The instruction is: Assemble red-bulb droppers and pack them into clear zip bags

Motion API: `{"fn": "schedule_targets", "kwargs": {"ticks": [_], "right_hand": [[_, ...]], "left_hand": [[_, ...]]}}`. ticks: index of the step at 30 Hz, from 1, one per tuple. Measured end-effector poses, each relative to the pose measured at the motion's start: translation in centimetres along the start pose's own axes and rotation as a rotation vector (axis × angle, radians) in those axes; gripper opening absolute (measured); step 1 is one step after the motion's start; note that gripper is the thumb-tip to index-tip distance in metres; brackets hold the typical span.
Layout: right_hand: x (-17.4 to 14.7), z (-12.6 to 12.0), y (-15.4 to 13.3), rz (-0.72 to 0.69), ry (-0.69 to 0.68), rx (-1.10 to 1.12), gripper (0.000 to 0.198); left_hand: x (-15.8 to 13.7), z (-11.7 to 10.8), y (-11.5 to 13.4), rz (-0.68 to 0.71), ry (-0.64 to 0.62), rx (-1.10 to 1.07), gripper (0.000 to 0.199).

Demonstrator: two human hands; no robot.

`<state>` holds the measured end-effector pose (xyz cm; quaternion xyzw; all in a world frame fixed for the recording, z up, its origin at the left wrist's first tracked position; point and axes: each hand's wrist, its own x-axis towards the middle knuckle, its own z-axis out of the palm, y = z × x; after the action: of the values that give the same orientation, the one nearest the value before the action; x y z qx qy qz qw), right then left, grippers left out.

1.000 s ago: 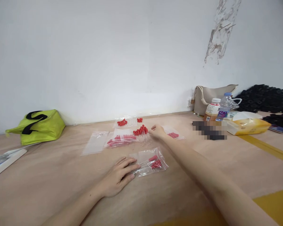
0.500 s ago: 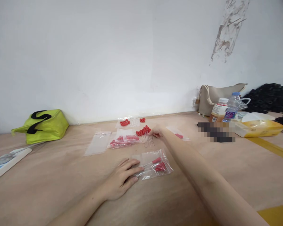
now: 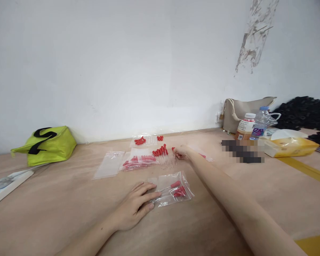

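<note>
My left hand (image 3: 138,204) lies with its fingers stretched out, fingertips resting on the left end of a clear zip bag (image 3: 164,203). Inside that bag are several droppers with red bulbs (image 3: 179,191), their thin clear stems pointing left. Farther out, my right hand (image 3: 181,152) is closed on a dropper (image 3: 173,149) whose red bulb shows at the fingertips. Just left of it, a row of loose droppers (image 3: 160,150) lies fanned on the table, bulbs away from me. Filled bags of droppers (image 3: 138,161) lie left of the row.
Flat zip bags (image 3: 109,165) lie left of the filled ones. Loose red bulbs (image 3: 140,140) lie near the wall. A lime bag (image 3: 52,145) and a power strip (image 3: 10,186) are at left; bottles (image 3: 245,127), a tissue pack (image 3: 290,143) and a beige bag (image 3: 230,115) at right.
My right hand has drawn away to the right from the row of droppers, with one dropper now in its fingers. My left hand stays on the bag.
</note>
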<state>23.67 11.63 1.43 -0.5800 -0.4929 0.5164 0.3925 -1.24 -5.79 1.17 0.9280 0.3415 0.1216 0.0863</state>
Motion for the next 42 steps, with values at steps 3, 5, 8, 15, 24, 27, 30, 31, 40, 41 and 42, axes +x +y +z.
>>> {"fn": "schedule_targets", "kwargs": {"ticks": [3, 5, 8, 15, 24, 27, 30, 31, 40, 41, 42], "right_hand": [[-0.8, -0.7, 0.5, -0.008, 0.018, 0.042, 0.025], [-1.8, -1.4, 1.0, -0.04, 0.048, 0.073, 0.028], [-4.2, -2.8, 1.8, -0.145, 0.109, 0.158, 0.045], [-10.8, -4.2, 5.4, -0.346, 0.159, 0.279, 0.056], [-12.2, -3.5, 7.3, -0.376, -0.034, 0.224, 0.047], [-12.6, -3.8, 7.3, -0.425, -0.086, 0.031, 0.041], [-13.0, -3.9, 7.1, -0.493, -0.107, -0.137, 0.036], [-13.2, -3.8, 7.0, -0.508, -0.112, -0.153, 0.034], [-12.5, -1.7, 6.8, -0.501, -0.042, -0.237, 0.024], [-12.4, -1.6, 6.8, -0.501, -0.021, -0.262, 0.023], [-12.4, -1.6, 6.9, -0.501, -0.003, -0.284, 0.022]], "left_hand": [[0.0, 0.0, 0.1, 0.008, 0.015, -0.012, 0.035], [0.1, -0.1, 0.1, 0.015, 0.025, -0.011, 0.035], [0.1, -0.1, 0.2, 0.019, 0.041, -0.002, 0.035], [0.3, 0.1, 0.2, 0.015, 0.023, 0.018, 0.036], [0.2, 0.2, -0.1, 0.022, 0.033, 0.018, 0.037], [0.2, 0.1, 0.0, 0.023, 0.024, 0.024, 0.038], [0.2, 0.0, 0.0, 0.027, 0.02, 0.037, 0.039], [0.2, 0.0, 0.0, 0.026, 0.016, 0.044, 0.039], [0.3, -0.1, -0.1, 0.038, 0.014, 0.057, 0.04], [0.3, -0.1, -0.1, 0.038, 0.015, 0.053, 0.04], [0.3, -0.1, -0.1, 0.037, 0.014, 0.049, 0.04]]}}
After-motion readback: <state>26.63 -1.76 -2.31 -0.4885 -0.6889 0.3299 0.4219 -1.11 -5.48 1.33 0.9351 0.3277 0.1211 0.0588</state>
